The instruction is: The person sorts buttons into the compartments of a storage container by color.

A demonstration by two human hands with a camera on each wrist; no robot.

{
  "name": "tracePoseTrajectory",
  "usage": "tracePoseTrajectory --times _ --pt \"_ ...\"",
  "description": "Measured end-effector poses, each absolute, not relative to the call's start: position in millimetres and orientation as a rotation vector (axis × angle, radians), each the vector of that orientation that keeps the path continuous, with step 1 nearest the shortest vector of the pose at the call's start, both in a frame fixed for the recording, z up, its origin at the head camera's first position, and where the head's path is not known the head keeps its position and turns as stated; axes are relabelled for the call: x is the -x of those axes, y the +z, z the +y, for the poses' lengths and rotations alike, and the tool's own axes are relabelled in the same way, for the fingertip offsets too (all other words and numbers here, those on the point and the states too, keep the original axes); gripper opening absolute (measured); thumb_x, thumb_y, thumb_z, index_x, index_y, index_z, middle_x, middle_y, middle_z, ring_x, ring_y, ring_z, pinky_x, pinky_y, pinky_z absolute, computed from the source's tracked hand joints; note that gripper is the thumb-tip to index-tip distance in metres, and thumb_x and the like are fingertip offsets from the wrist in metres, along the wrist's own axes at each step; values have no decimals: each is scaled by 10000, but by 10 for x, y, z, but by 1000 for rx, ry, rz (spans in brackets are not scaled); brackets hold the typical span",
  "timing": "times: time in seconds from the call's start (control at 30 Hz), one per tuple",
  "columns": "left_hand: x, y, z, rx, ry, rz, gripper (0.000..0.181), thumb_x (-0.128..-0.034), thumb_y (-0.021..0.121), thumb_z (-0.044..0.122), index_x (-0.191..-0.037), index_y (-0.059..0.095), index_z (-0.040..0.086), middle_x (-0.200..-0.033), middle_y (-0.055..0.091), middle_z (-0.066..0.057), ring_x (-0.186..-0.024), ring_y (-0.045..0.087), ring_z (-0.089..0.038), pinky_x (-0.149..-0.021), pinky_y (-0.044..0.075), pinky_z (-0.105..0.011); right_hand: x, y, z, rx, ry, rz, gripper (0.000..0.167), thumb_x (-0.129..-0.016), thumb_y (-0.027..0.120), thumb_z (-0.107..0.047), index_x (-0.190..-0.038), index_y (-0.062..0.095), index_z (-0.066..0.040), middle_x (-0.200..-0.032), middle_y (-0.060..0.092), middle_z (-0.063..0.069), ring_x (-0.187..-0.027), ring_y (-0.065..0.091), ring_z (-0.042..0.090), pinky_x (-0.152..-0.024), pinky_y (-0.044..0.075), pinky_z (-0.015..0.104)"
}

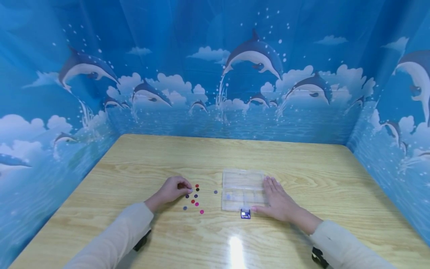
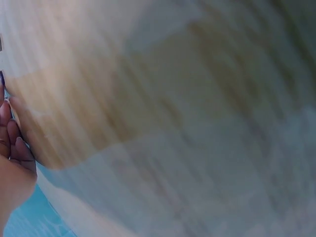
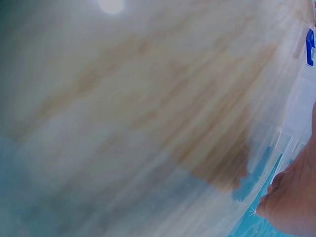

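My left hand (image 1: 175,189) is over the left part of the table, thumb and fingers pinching a small purple disc (image 1: 190,191), mostly covered by the fingertips. Beside it lie several small round button-like discs, among them a red one (image 1: 197,185), a black one (image 1: 197,189), a pink one (image 1: 202,212) and a grey-blue one (image 1: 185,208). My right hand (image 1: 280,203) rests with straight fingers against the right side of a clear plastic compartment box (image 1: 243,179), lid open. One pale disc (image 1: 228,196) sits in its front left compartment. A blue latch (image 1: 245,214) sticks out at its front.
A single grey-blue disc (image 1: 215,192) lies between the group and the box. The wood-grained table (image 1: 151,157) is bordered by a blue dolphin-print curtain (image 1: 208,74) at the back and sides. A bright reflection shows near the front.
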State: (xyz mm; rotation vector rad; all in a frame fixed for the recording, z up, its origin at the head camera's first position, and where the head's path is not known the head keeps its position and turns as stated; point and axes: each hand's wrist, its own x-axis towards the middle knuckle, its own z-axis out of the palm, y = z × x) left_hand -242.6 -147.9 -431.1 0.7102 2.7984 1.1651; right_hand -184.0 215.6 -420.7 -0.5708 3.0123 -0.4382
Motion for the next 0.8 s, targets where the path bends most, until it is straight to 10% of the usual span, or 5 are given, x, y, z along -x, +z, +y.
tracePoseTrajectory --times 0.8 --pt "2432 -4304 -1473 -627 1147 2792 72 -838 642 83 -838 673 18 -813 649 -65 -752 529 -108 -687 445 -189 1846 -4239 2162 571 -443 3016 1032 -823 511 -635 -1400 169 149 -1477 147 329 -1384 121 463 -1131 153 528"
